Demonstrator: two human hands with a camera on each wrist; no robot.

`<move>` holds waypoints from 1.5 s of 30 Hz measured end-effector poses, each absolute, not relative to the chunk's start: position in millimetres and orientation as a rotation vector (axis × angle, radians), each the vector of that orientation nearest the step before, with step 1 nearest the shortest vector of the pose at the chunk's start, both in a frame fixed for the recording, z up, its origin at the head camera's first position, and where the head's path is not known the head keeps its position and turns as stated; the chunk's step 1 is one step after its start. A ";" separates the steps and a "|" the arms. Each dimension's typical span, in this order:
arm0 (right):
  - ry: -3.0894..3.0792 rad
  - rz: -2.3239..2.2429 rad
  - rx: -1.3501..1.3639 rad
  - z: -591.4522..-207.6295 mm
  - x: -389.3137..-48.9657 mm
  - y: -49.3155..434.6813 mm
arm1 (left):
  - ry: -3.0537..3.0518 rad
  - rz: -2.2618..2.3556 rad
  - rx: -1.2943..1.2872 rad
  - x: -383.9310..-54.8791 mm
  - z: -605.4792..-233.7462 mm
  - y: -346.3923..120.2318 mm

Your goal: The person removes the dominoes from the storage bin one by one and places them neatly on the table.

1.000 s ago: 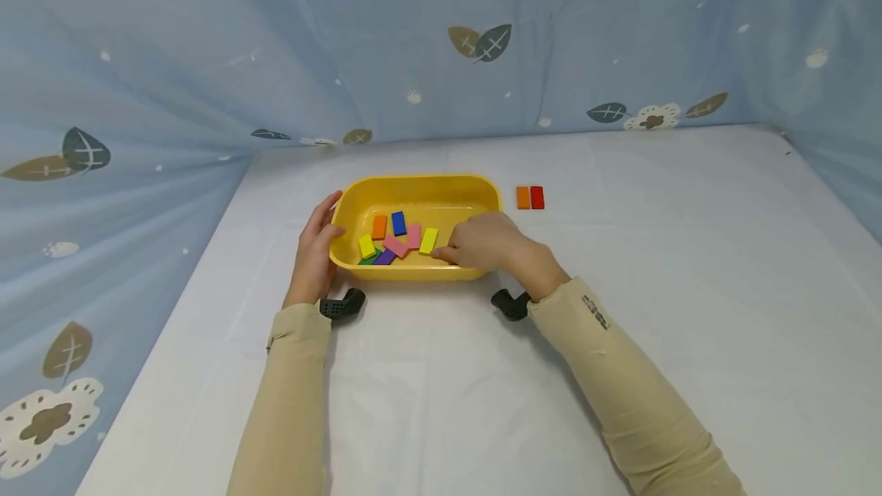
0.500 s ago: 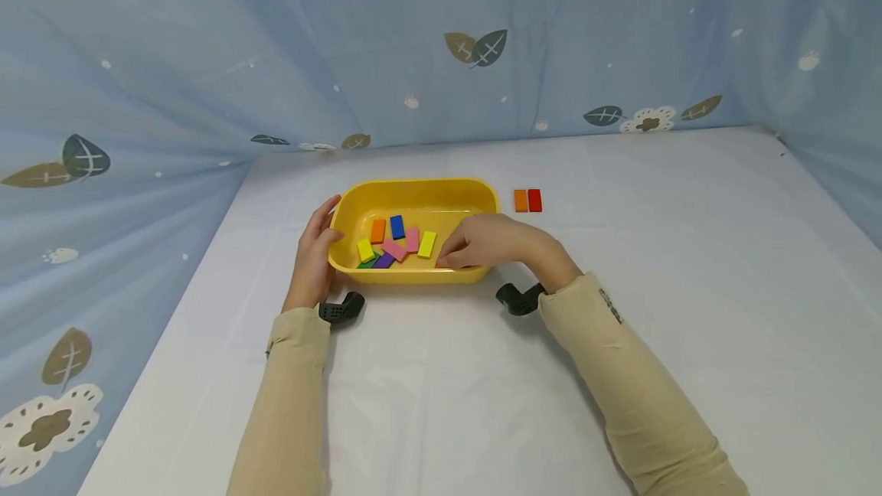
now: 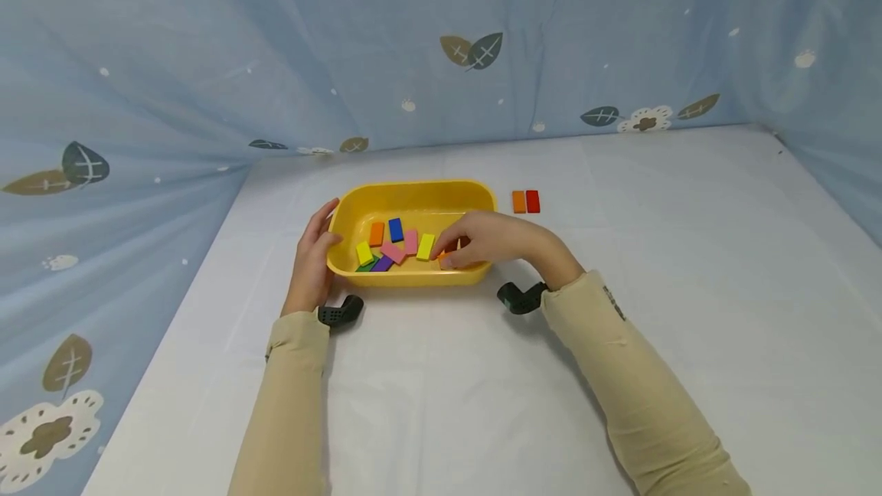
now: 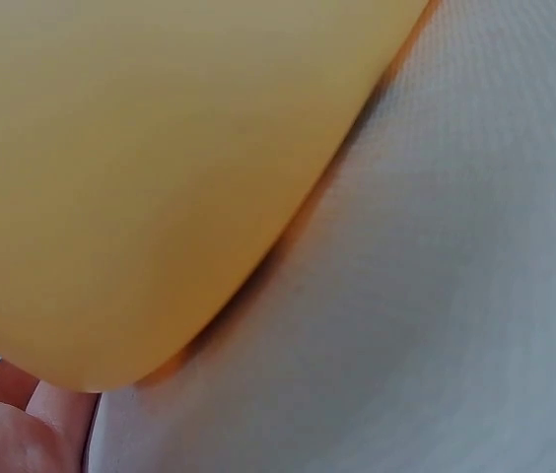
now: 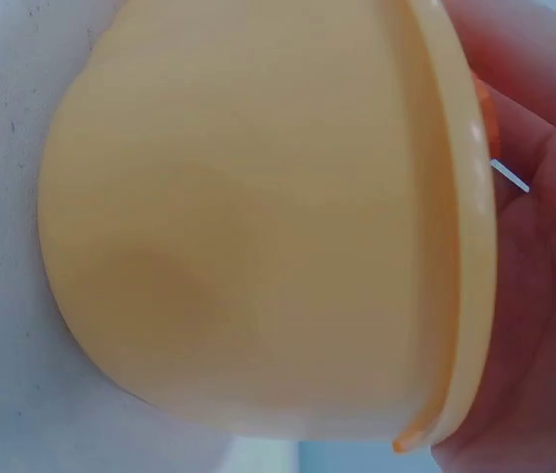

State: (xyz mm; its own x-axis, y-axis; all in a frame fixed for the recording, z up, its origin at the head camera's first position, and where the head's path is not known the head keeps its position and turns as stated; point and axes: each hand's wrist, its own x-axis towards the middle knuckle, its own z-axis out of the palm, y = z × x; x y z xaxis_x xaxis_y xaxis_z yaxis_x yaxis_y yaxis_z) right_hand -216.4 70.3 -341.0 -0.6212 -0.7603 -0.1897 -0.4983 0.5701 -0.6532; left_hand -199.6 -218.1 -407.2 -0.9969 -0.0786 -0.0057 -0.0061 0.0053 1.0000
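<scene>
My left hand [image 3: 311, 259] grips the left end of a yellow plastic basin [image 3: 386, 279], thumb over the rim. In the left wrist view, part of that hand [image 4: 24, 434] shows under the basin's wall [image 4: 140, 197]. Inside the basin, at its front right, my right hand [image 3: 492, 239] pinches an orange block [image 3: 443, 259], mostly hidden by the fingers. A bit of orange [image 5: 486, 116] peeks past the rim in the right wrist view. Just left of these fingers lies a yellow block [image 3: 425, 246], beside a pink block [image 3: 410, 242].
Several flat rectangular blocks lie in the basin's left half, among them a blue block [image 3: 396, 230] and a purple block [image 3: 382, 263]. On the white table [image 3: 427, 389], right of the basin, an orange tile [image 3: 519, 202] and a red tile [image 3: 533, 201] lie side by side.
My right hand has shifted slightly within the basin and its fingers have turned, so an orange block now shows between them. The left hand keeps its hold on the basin.
</scene>
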 end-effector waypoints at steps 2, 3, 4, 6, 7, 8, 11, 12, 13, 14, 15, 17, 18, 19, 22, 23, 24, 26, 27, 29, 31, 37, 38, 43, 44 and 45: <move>2.369 -0.797 -0.990 -341.5 -217.6 71.1 | -2.189 -2.183 0.105 -198.9 -407.5 -218.1; 2.385 -0.817 -0.976 -341.7 -218.5 72.1 | -2.189 -2.183 0.109 -198.8 -407.6 -218.1; 2.402 -0.846 -0.952 -341.7 -219.6 73.5 | -2.188 -2.184 0.110 -198.7 -407.6 -217.9; 2.423 -0.932 -0.891 -341.4 -222.4 77.3 | -2.189 -2.179 0.105 -199.0 -407.2 -217.3; 2.431 -0.980 -0.861 -341.2 -223.8 79.6 | -2.187 -2.179 0.101 -199.2 -407.1 -217.1; 2.441 -1.024 -0.831 -341.1 -225.2 82.0 | -2.185 -2.180 0.098 -199.4 -407.1 -217.0; 2.441 -1.172 -0.741 -341.2 -228.7 89.3 | -2.185 -2.187 0.100 -199.1 -407.2 -217.3; 2.447 -1.214 -0.713 -341.5 -229.7 91.8 | -2.186 -2.188 0.103 -198.8 -407.3 -217.6; 2.456 -1.257 -0.685 -342.0 -230.8 94.5 | -2.186 -2.191 0.103 -198.5 -407.4 -218.0; 2.462 -1.302 -0.653 -342.5 -231.9 97.3 | -2.188 -2.193 0.099 -198.3 -407.4 -218.3; 2.464 -1.349 -0.623 -343.1 -233.1 100.4 | -2.189 -2.194 0.097 -198.0 -407.3 -218.6; 2.473 -1.428 -0.553 -344.8 -235.8 107.2 | -2.194 -2.192 0.085 -197.8 -407.2 -219.2; 2.477 -1.462 -0.511 -345.9 -237.4 110.6 | -2.196 -2.191 0.080 -197.8 -407.2 -219.5; 2.475 -1.495 -0.471 -347.1 -238.9 113.9 | -2.195 -2.194 0.078 -197.5 -407.2 -219.7; 2.461 -1.544 -0.361 -351.4 -243.1 123.0 | -2.198 -2.197 0.098 -196.5 -408.0 -220.3; 2.456 -1.555 -0.329 -352.9 -244.4 125.5 | -2.197 -2.200 0.104 -196.1 -408.4 -220.6; 2.454 -1.565 -0.297 -354.3 -245.7 127.7 | -2.196 -2.200 0.111 -195.7 -408.7 -220.7; 2.456 -1.579 -0.251 -357.1 -248.0 131.9 | -2.199 -2.192 0.119 -195.6 -409.5 -221.1; 2.458 -1.588 -0.236 -358.5 -249.2 133.7 | -2.200 -2.188 0.119 -195.6 -409.7 -221.1; 2.470 -1.603 -0.209 -361.4 -251.4 136.9 | -2.203 -2.180 0.105 -195.9 -410.0 -221.1; 2.481 -1.611 -0.187 -364.8 -253.1 139.8 | -2.208 -2.174 0.108 -196.0 -409.9 -220.7; 2.489 -1.645 -0.119 -376.2 -258.0 150.6 | -2.211 -2.188 0.137 -194.0 -405.9 -218.5; 2.490 -1.655 -0.107 -377.9 -258.9 153.1 | -2.211 -2.188 0.129 -193.7 -404.5 -217.9; 2.499 -1.692 -0.052 -385.0 -262.5 167.9 | -2.210 -2.184 0.092 -193.2 -398.1 -214.1; 2.504 -1.687 -0.043 -386.2 -262.8 170.6 | -2.209 -2.183 0.092 -193.6 -398.4 -214.3; 2.510 -1.680 -0.035 -387.4 -262.9 172.9 | -2.209 -2.182 0.093 -194.3 -399.6 -214.9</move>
